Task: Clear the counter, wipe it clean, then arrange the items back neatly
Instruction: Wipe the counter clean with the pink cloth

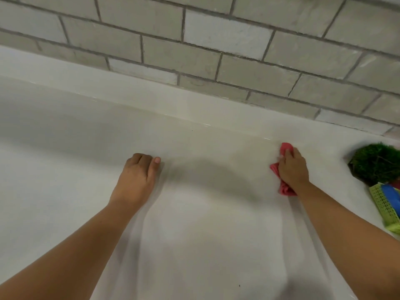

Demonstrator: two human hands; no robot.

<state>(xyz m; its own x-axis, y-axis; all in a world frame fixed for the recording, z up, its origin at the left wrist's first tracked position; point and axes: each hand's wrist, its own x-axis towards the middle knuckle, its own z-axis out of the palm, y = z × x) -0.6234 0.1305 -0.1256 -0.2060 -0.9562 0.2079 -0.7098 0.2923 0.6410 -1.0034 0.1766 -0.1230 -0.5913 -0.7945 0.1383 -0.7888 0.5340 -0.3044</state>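
The wiping step looks to be under way. The wide white counter shows bare from 9 o'clock across to about 3 o'clock, so the clearing seems done for this stretch at least.

The right hand, near 3 o'clock, grasps a bunched pink cloth and presses it to the surface close to the back edge. The cloth pokes out above and below the palm. The left hand, near 8 o'clock, rests on the counter with its fingers curled under and its thumb out, and it holds nothing.

Items wait at the far right:
- A green moss plant sits at 3 o'clock.
- A lime-green mesh basket lies at 4 o'clock, just beside the plant, with something blue in it.

Both are cut off by the frame, so whether more things stand beyond them cannot be told. Judging from this, part of the wiping is left, and then all of the arranging.

For room, the cloth has a free run toward 9 o'clock and toward 6 o'clock. At 12 o'clock a low white upstand meets the grey tile backsplash, which limits strokes that way. The plant stands near the wiping hand, so a sweep toward 3 o'clock would soon reach it.
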